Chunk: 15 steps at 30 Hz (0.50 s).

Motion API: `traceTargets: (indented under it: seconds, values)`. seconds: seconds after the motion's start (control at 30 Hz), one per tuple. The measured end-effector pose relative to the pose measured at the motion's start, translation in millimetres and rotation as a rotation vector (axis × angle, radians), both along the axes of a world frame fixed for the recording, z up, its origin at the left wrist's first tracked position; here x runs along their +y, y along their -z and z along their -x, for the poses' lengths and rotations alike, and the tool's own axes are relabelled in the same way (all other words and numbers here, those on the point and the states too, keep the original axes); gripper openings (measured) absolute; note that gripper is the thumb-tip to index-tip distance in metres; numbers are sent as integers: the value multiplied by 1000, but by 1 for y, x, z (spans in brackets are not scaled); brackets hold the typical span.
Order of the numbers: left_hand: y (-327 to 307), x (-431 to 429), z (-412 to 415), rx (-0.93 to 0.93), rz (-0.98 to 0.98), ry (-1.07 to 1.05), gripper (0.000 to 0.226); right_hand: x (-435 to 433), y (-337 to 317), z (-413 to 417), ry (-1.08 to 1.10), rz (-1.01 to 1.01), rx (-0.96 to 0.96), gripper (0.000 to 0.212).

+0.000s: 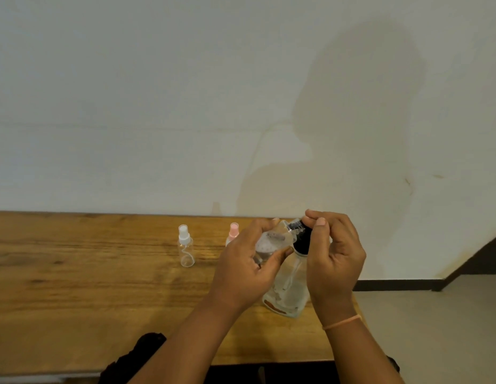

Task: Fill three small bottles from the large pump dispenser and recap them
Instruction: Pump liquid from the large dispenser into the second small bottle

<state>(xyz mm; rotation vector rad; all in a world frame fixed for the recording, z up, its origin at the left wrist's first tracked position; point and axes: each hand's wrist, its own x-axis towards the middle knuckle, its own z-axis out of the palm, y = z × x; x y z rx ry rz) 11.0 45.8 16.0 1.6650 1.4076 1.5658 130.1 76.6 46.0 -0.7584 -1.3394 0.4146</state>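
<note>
Up close, the fingers [262, 225] and thumb of the left hand [249, 261] curl round a small clear bottle [271, 241], holding it above the table, tilted. Its uncapped, threaded neck points to the right, against the black pump head [302, 241]. The bottle's wall is transparent with pale speckled marks on it; whether there is liquid inside cannot be told. The right hand [335, 250] has its fingers curled, thumb and forefinger pinched together at the top of that pump head. Below it stands the large pump dispenser [287, 289], upright near the right end of the wooden table [89, 286]. It is clear-bodied, with a dip tube visible inside and a brown strip near its base. A thin pink band [342, 322] circles the right wrist. Farther back on the table stand a clear bottle with a white spray cap [186, 248] and, partly hidden behind the left hand, a pink-capped bottle [233, 231], both upright and capped.
</note>
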Motion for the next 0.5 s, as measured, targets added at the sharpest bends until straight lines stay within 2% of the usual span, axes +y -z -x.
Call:
traceTargets:
  seconds: [0.13, 0.37, 0.5]
  values:
    - [-3, 1, 0, -3, 5, -6, 41, 2, -8, 1, 7, 2, -19, 23]
    - [-1, 1, -1, -18, 7, 12, 33, 5, 4, 0, 22, -26, -66, 27]
    - [-3, -1, -2, -41, 11, 11, 37, 1, 4, 1, 18, 29, 3, 24]
